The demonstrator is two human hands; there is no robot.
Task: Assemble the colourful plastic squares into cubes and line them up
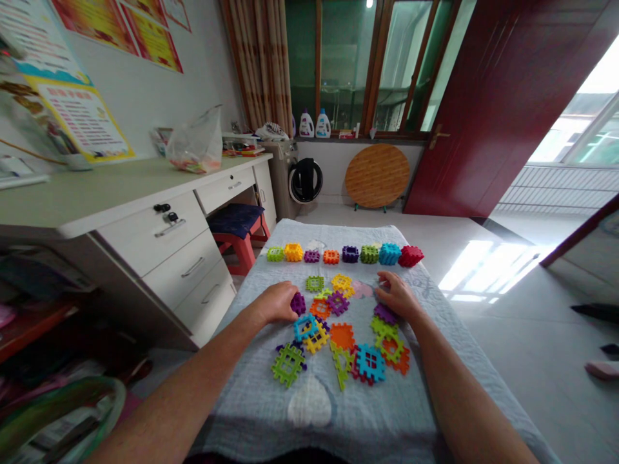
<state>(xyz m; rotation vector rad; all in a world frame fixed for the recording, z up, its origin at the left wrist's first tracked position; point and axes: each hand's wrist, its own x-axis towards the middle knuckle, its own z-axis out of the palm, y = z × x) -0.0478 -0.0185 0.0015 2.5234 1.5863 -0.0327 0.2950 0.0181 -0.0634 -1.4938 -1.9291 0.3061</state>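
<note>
My left hand (280,301) is closed, its fingertips on a purple plastic interlocking tile (298,303). Over the right side of the loose tiles is my right hand (396,293), fingers apart and nothing visible in them. Beneath its wrist side lies another purple tile (385,314), partly covered. Between the hands are an orange tile (320,308), a green window tile (314,283) and a yellow tile (342,282). Closer to me lie a blue window tile (370,363), a green tile (289,365) and a green triangular piece (342,364), some overlapping.
Behind the hands, stacks sorted by colour form a row, from a light green stack (275,254) to a red stack (411,256). A grey-blue cloth (261,412) covers the table. Left stand a stool (236,222) and a white desk (159,193); a round wooden tabletop (377,175) leans behind.
</note>
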